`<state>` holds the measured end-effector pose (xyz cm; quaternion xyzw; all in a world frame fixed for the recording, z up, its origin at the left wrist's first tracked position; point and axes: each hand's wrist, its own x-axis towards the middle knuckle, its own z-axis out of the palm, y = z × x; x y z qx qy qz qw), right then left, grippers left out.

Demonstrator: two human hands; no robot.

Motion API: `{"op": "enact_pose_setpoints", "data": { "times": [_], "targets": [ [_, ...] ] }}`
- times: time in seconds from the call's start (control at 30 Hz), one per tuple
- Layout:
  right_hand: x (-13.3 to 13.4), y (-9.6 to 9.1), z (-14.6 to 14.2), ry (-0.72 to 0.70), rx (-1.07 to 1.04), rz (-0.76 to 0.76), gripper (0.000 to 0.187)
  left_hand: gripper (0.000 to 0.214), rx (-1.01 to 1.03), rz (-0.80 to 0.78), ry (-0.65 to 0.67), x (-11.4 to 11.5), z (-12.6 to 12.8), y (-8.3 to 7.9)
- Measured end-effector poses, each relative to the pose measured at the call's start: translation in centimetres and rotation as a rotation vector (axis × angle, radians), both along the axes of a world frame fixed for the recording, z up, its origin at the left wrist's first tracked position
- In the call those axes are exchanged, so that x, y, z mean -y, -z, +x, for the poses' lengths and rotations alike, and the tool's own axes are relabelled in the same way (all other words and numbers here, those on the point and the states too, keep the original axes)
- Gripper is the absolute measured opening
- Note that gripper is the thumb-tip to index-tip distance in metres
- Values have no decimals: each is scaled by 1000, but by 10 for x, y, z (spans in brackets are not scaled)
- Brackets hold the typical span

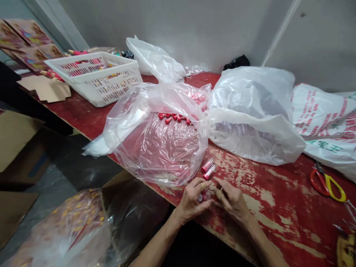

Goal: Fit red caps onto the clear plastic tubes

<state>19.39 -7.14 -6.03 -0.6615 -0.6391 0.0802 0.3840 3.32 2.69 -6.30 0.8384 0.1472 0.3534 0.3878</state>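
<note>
Working at the near edge of a long wooden table with worn, flaking red paint point(278, 226), both bare hands close together over a small cluster of clear tubes with pink-red ends point(204, 197). Curling the left hand point(191, 200) inward, thumb and fingers bent around the cluster, exact pinch hidden, so no telling what it grips. Angling the right hand point(232, 198) in from the other side, fingers pressed together and pointing at the cluster, grip also impossible to tell. Two more clear tubes with red ends point(208, 167) lying on the tabletop just beyond the hands, beside a large clear polythene bag point(155, 155) holding small red cone-shaped caps point(172, 118). Next to that, a bulging white plastic bag point(250, 115), then a white woven sack with red print point(322, 118). Further right, red-and-yellow-handled scissors point(326, 185) lying on the table. At the far left, a white slotted plastic basket point(94, 78) filled with pink-and-red items, too small to tell, beside flat tan cardboard cutouts point(43, 88). Below the table edge on the left, an open cardboard box point(16, 148).
</note>
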Motion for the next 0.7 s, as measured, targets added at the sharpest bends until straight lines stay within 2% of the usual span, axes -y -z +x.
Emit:
{"op": "enact_pose_setpoints", "data": {
  "times": [0.07,0.13,0.2,0.33,0.43,0.53,0.6,0.7],
  "targets": [
    [-16,-9,4,249,13,-120,31,44,30,3,-42,3,2,1],
    [-35,-15,5,419,117,-296,34,43,59,27,-93,7,3,2],
    [-53,-18,3,452,238,-412,36,43,86,33,-161,12,2,2],
    [-64,-15,-4,354,283,-424,25,43,113,-54,-295,21,-6,-2],
    [-50,-11,-3,253,212,-342,17,43,125,-85,-385,28,-15,-6],
    [-25,-9,0,252,164,-60,24,42,167,-78,-519,25,-24,-10],
    [-8,-7,0,275,208,118,29,40,179,-45,-646,12,-27,-11],
    [10,-4,-2,207,273,161,24,39,147,65,-853,-25,-28,-9]
  ]
}}
